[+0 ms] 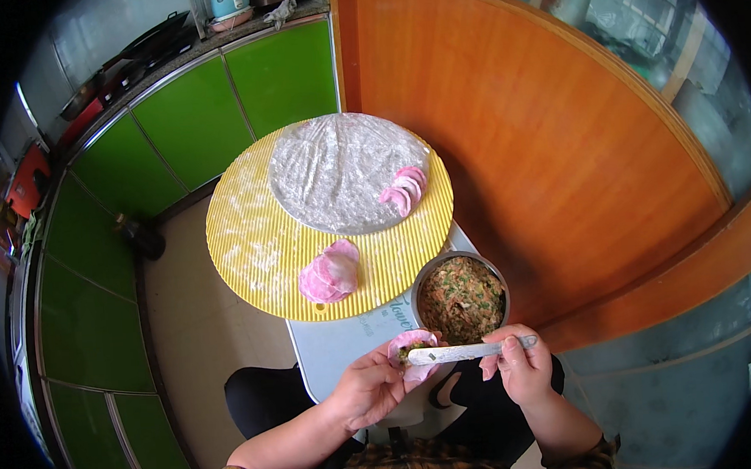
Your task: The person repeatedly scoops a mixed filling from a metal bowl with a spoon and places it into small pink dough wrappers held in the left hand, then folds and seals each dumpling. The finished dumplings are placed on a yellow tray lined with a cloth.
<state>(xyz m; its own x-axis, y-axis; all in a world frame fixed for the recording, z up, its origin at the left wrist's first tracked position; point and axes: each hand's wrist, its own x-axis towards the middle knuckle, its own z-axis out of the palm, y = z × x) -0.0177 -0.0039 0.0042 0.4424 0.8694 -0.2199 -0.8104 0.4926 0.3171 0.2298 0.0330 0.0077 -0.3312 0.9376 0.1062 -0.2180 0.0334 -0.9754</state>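
My left hand (373,381) cups a pink dumpling wrapper (421,369) with some filling (412,348) on it. Across that wrapper lies the flat blade of a filling spatula (448,354), its handle held in my right hand (516,361). Just beyond my hands stands a metal bowl (507,297) of minced filling with green bits (460,297). A stack of pink wrappers (330,272) rests on the near part of a yellow ribbed mat (247,209). Several folded pink dumplings (406,188) overlap at the right edge of a round, plastic-covered, floured tray (340,172).
The mat overhangs a small pale table (330,348) in front of my knees. An orange wooden panel (535,130) rises close on the right. Green cabinets (179,136) curve along the left, with a wok (155,32) on the counter. A dark bottle (140,237) stands on the floor.
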